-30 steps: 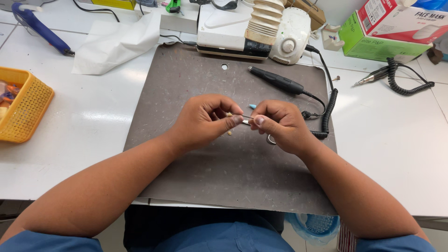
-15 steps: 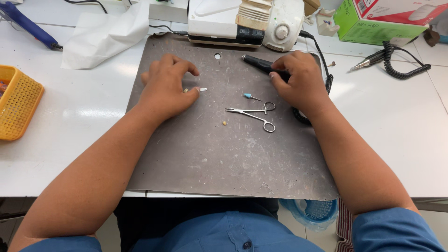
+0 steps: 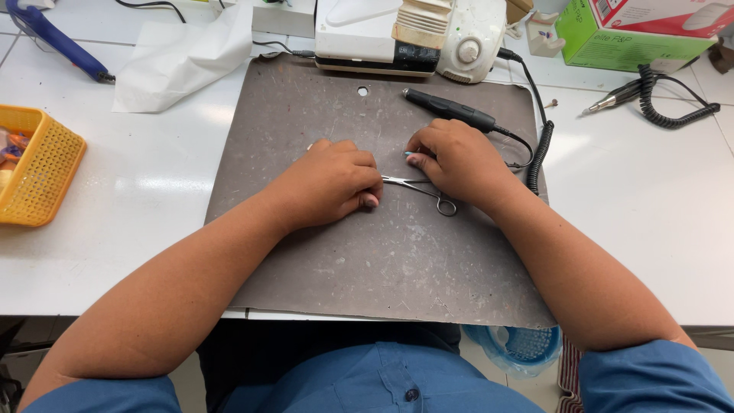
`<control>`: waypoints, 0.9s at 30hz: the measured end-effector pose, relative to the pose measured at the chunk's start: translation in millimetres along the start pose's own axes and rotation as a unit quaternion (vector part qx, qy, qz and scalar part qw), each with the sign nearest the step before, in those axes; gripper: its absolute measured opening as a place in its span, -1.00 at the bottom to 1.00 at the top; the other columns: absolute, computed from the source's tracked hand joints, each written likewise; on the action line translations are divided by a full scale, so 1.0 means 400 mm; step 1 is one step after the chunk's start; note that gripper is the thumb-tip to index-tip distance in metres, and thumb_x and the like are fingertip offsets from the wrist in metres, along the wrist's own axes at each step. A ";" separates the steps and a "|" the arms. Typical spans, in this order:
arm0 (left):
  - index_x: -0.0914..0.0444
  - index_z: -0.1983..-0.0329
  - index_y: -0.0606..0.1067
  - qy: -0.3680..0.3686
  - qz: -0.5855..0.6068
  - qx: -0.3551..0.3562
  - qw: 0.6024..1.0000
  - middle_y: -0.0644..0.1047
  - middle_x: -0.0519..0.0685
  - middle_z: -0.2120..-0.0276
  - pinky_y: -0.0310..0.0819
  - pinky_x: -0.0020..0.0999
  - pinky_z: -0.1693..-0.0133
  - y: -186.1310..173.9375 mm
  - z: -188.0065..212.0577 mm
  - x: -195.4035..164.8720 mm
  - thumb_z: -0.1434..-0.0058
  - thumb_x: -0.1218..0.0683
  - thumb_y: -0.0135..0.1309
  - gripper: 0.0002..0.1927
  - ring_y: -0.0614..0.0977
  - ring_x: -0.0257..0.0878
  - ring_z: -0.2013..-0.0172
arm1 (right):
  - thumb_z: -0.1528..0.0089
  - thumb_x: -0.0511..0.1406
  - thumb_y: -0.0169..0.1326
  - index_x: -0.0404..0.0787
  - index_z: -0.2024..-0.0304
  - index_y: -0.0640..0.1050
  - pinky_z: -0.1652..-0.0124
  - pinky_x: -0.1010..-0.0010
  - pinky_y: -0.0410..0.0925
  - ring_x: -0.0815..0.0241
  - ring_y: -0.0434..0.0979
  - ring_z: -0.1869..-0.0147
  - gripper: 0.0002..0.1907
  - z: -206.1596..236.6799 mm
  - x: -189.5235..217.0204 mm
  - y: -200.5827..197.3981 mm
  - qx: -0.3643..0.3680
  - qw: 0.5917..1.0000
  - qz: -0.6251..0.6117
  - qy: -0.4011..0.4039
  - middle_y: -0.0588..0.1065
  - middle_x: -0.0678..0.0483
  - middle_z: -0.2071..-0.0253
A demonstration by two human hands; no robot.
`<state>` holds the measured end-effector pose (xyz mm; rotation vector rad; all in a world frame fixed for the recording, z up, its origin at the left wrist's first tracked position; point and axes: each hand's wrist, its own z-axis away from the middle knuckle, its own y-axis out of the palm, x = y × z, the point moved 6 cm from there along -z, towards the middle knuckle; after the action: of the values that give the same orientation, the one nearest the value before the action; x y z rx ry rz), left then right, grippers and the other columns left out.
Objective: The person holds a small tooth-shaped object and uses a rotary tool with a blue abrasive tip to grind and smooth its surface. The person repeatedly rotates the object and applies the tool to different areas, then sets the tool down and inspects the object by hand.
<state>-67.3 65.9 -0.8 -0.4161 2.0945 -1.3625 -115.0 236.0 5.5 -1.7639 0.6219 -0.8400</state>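
Steel forceps (image 3: 425, 189) lie on the dark grey mat (image 3: 367, 268) between my hands. My left hand (image 3: 332, 182) rests on the mat with its fingers curled, and the forceps' tips run in between its thumb and fingers. My right hand (image 3: 459, 160) lies just behind the forceps, its ring handles close under the wrist. Its curled fingertips meet a small light-blue piece (image 3: 407, 155) on the mat; whether they grip it is hidden.
A black rotary handpiece (image 3: 449, 109) with a coiled cable (image 3: 540, 157) lies behind my right hand, before a white motor unit (image 3: 413, 30). A yellow basket (image 3: 38, 164) stands at left. A white tissue (image 3: 183, 57), a green box (image 3: 634, 34) and a second handpiece (image 3: 615, 98) sit further back.
Both hands drew back from the far part of the mat and came together at the forceps. The forceps and the blue piece stayed where they lay.
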 end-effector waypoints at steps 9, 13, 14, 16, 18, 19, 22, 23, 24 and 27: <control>0.13 0.31 0.61 -0.008 0.065 -0.055 0.996 0.61 -0.14 0.32 0.37 -0.12 0.10 -0.003 0.023 0.006 -0.23 0.00 0.18 -0.87 0.56 -0.10 0.18 | -0.26 -0.17 0.27 -0.14 -0.02 0.64 -0.05 0.11 0.31 -0.08 0.44 -0.06 -0.67 0.025 -0.017 -0.078 -0.147 0.984 0.097 -0.006 0.52 -0.03 0.07; 0.12 0.37 0.64 0.019 0.073 -0.028 0.997 0.63 -0.12 0.36 0.41 -0.13 0.11 -0.014 0.024 -0.024 -0.17 0.01 0.23 -0.89 0.58 -0.09 0.21 | -0.23 -0.17 0.30 -0.23 -0.22 0.53 -0.06 0.08 0.28 -0.14 0.41 -0.10 -0.45 0.020 -0.041 -0.114 -0.167 0.972 0.160 0.028 0.48 -0.08 -0.06; 0.12 0.37 0.64 0.017 0.074 -0.017 0.997 0.63 -0.12 0.36 0.42 -0.15 0.10 -0.010 0.028 -0.027 -0.17 0.02 0.24 -0.90 0.59 -0.10 0.22 | -0.23 -0.18 0.30 -0.23 -0.22 0.52 -0.06 0.08 0.28 -0.15 0.40 -0.10 -0.45 0.019 -0.042 -0.108 -0.152 0.976 0.151 0.038 0.47 -0.10 -0.07; 0.12 0.36 0.63 0.011 0.077 0.006 0.997 0.64 -0.13 0.36 0.45 -0.17 0.08 -0.008 0.032 -0.038 -0.15 0.03 0.26 -0.91 0.61 -0.13 0.23 | -0.23 -0.18 0.30 -0.21 -0.22 0.50 -0.05 0.07 0.27 -0.16 0.39 -0.11 -0.46 0.020 -0.044 -0.094 -0.122 0.982 0.130 0.061 0.46 -0.13 -0.08; 0.18 0.28 0.62 0.002 0.147 -0.042 0.988 0.64 -0.11 0.35 0.48 -0.24 0.12 -0.025 0.040 -0.038 -0.18 0.08 0.26 -0.90 0.63 -0.17 0.23 | -0.22 -0.21 0.28 -0.21 -0.18 0.52 -0.07 0.09 0.30 -0.13 0.43 -0.11 -0.49 0.038 -0.015 -0.109 -0.190 0.969 0.158 0.013 0.48 -0.10 -0.06; 0.20 0.25 0.62 -0.003 0.182 -0.067 0.981 0.65 -0.11 0.34 0.49 -0.28 0.13 -0.033 0.039 -0.035 -0.19 0.10 0.26 -0.88 0.64 -0.20 0.22 | -0.21 -0.22 0.28 -0.21 -0.17 0.53 -0.07 0.10 0.32 -0.12 0.45 -0.11 -0.50 0.048 0.008 -0.118 -0.223 0.959 0.172 -0.012 0.50 -0.09 -0.05; 0.22 0.15 0.61 -0.133 0.506 -0.117 0.844 0.64 -0.14 0.30 0.56 -0.45 0.19 -0.016 0.043 0.005 -0.28 0.12 0.18 -0.89 0.62 -0.37 0.25 | -0.37 -0.25 0.18 -0.17 -0.02 0.57 0.03 0.33 0.45 0.16 0.58 0.03 -0.79 0.056 0.063 -0.095 -0.142 0.979 -0.141 -0.045 0.57 0.05 0.07; 0.25 0.13 0.58 -0.105 0.548 -0.121 0.821 0.64 -0.12 0.26 0.58 -0.46 0.14 -0.016 0.042 -0.002 -0.30 0.13 0.18 -0.88 0.63 -0.38 0.21 | -0.33 -0.27 0.22 -0.20 0.00 0.55 0.06 0.39 0.47 0.21 0.57 0.07 -0.77 0.068 0.107 -0.087 -0.134 0.960 -0.219 -0.107 0.56 0.04 0.10; 0.28 0.12 0.56 -0.076 0.589 -0.125 0.795 0.64 -0.11 0.22 0.59 -0.47 0.09 -0.017 0.041 -0.010 -0.32 0.14 0.17 -0.86 0.64 -0.39 0.16 | -0.30 -0.29 0.25 -0.22 0.02 0.53 0.09 0.46 0.49 0.25 0.56 0.11 -0.75 0.080 0.148 -0.079 -0.125 0.932 -0.295 -0.167 0.55 0.04 0.13; 0.27 0.04 0.43 -0.041 0.671 -0.122 0.730 0.62 -0.09 0.20 0.62 -0.44 0.04 -0.003 0.051 -0.013 -0.33 0.15 0.20 -0.77 0.65 -0.39 0.14 | -0.25 -0.30 0.31 -0.30 -0.02 0.50 0.02 0.45 0.47 0.25 0.59 0.04 -0.64 0.110 0.182 -0.051 -0.149 0.918 -0.340 -0.142 0.54 -0.01 0.09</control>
<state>-50.3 53.8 -4.3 0.8372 1.7124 -0.1660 -35.0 214.0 33.0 -2.3811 -0.0893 -0.9479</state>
